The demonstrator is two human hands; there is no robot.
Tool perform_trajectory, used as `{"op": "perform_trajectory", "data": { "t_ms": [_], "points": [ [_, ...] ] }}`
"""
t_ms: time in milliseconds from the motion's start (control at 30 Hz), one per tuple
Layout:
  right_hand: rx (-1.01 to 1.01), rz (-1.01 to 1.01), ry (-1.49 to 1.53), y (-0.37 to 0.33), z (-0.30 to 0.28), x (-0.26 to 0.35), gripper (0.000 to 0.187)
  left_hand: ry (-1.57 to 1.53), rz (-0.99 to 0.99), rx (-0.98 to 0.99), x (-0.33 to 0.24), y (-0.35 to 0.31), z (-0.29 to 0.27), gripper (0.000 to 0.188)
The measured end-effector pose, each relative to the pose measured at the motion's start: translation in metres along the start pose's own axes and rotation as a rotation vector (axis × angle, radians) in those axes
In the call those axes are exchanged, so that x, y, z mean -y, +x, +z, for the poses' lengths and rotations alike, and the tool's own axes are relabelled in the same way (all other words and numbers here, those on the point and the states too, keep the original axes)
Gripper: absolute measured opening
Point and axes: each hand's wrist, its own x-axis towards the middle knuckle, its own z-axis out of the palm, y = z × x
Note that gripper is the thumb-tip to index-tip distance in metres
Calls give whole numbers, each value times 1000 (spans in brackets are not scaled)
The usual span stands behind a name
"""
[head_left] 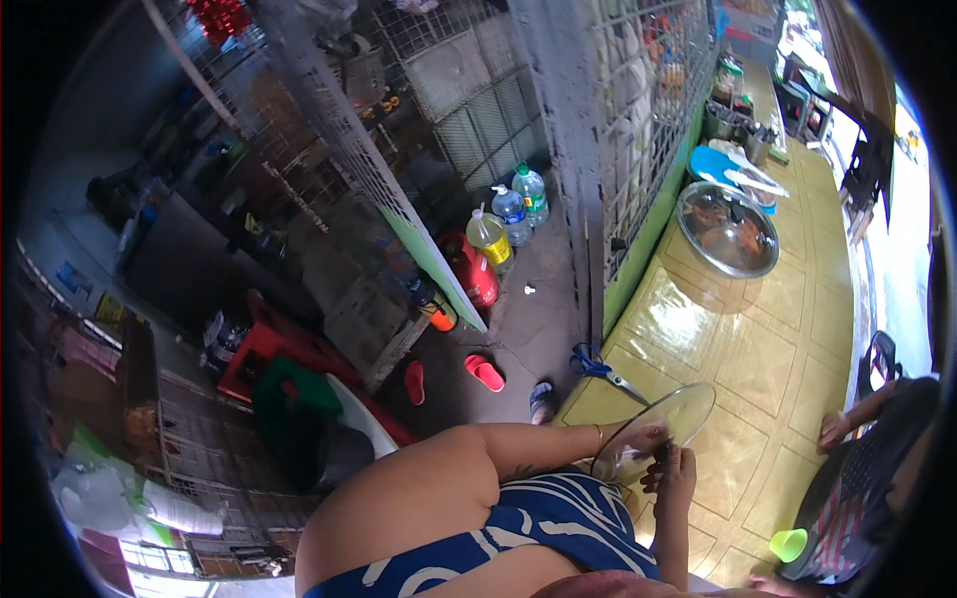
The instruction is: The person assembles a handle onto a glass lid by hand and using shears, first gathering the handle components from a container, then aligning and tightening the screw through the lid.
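Note:
A round clear glass lid (688, 411) with a thin rim is held up tilted over the near edge of the table. Behind the glass, my left hand (643, 440) shows through and supports the lid, its fingers partly blurred. On the near side my right hand (677, 472) has its fingers curled together at a dark part near the lid's middle, likely the knob. Just beyond the lid lie scissors (596, 367) with blue handles, their blades partly behind it. Farther along the table stands a round pan (728, 229) under a glass lid, with reddish-brown food inside.
The long yellow tiled-pattern table (778, 329) runs away from me. At right sits another person (857, 488), one hand on the table edge, near a lime-green cup (788, 544). Left of the table are a metal grille, bottles (488, 239), a red gas cylinder (469, 271) and red slippers (484, 373).

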Motion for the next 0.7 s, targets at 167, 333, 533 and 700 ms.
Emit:
{"op": "perform_trajectory", "data": {
  "t_ms": [167,333,533,700],
  "points": [
    [18,-459,-294,11,-5,-6,26,260,148,-85,21,14,-7,31],
    [48,-813,-595,-11,4,31,31,511,246,-187,58,24,-11,30],
    [114,6,-22,4,8,21,35,494,238,-220,89,14,-28,29],
    [65,-127,-184,2,-4,10,28,328,-113,-107,6,1,6,27]
  ]
}}
